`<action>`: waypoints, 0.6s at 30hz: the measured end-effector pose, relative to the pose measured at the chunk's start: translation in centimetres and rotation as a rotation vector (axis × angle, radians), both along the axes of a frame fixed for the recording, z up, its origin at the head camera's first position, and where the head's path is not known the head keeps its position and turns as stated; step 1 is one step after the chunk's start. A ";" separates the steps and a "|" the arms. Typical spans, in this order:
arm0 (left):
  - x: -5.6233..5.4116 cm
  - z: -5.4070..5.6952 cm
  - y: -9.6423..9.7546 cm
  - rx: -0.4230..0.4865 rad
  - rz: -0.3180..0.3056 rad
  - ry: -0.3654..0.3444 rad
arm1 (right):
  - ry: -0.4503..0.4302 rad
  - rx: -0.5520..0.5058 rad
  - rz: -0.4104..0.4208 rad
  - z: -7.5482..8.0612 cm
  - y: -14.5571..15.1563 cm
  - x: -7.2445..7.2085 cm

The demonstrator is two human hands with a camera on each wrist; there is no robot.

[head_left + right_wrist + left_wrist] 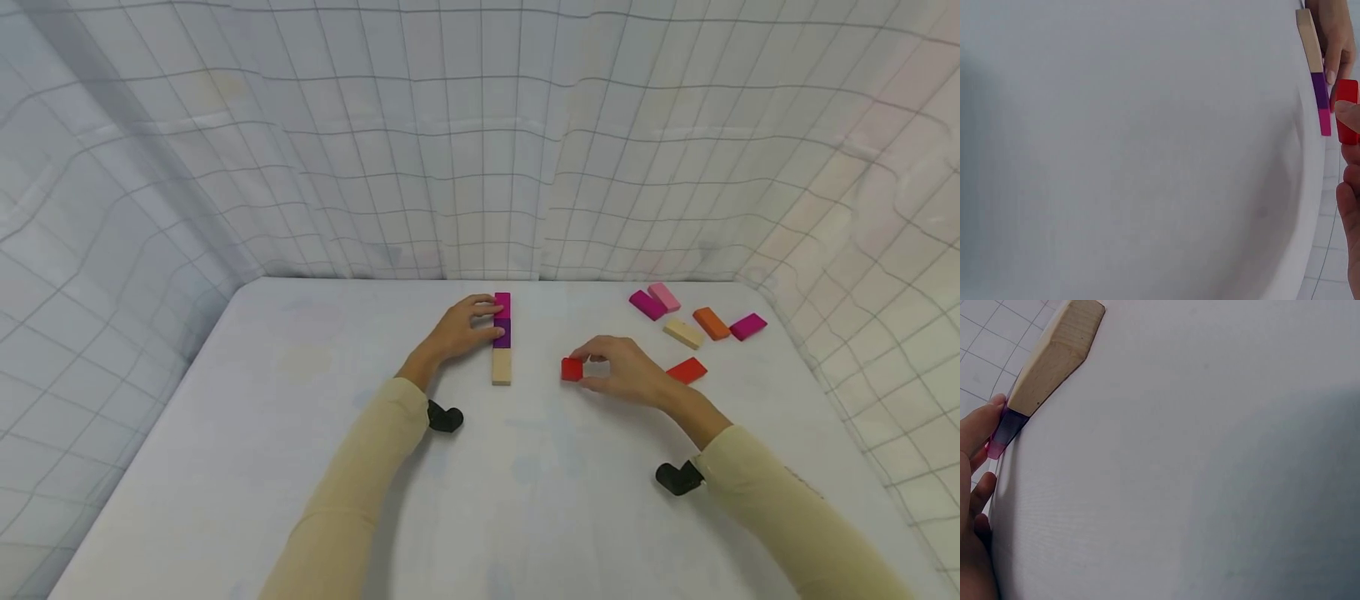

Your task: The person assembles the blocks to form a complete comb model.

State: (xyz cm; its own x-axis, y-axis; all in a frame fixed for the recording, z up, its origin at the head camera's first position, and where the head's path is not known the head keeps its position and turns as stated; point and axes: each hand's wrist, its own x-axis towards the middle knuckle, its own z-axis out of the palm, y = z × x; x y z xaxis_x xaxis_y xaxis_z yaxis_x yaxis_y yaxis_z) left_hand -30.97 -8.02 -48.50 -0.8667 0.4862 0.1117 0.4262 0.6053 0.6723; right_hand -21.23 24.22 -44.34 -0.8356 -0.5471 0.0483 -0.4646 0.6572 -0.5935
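Three blocks lie end to end in a line on the white table [300, 433]: a magenta block [502, 304] farthest, a purple block [502, 333] in the middle, a plain wooden block [501, 367] nearest. My left hand [465, 327] rests against the left side of the magenta and purple blocks, fingers touching them. My right hand [618, 367] pinches a small red block [572, 369] just right of the line. The left wrist view shows the wooden block [1054, 356] and purple block [1013, 422] by my fingers [982, 428]. The right wrist view shows the red block [1346, 119].
Loose blocks lie at the table's back right: dark magenta [647, 305], pink [663, 296], tan [682, 333], orange [711, 323], magenta [747, 326] and a flat red block [687, 371]. A gridded white curtain [480, 150] surrounds the table.
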 end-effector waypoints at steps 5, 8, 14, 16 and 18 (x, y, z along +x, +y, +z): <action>-0.1 -0.1 0.2 -0.008 0.007 -0.001 | -0.015 0.004 0.030 -0.4 -2.0 0.1; 0.0 0.0 0.2 -0.006 0.016 -0.012 | -0.007 0.001 0.057 -0.6 -3.3 0.1; 0.1 0.2 0.2 -0.007 0.022 -0.030 | -0.027 0.019 0.091 -1.1 -5.6 0.2; 0.2 0.2 0.2 -0.011 0.022 -0.028 | -0.029 0.021 0.104 -1.1 -6.1 0.3; 0.2 0.2 0.2 -0.017 0.020 -0.021 | -0.027 0.016 0.119 -1.2 -6.6 0.4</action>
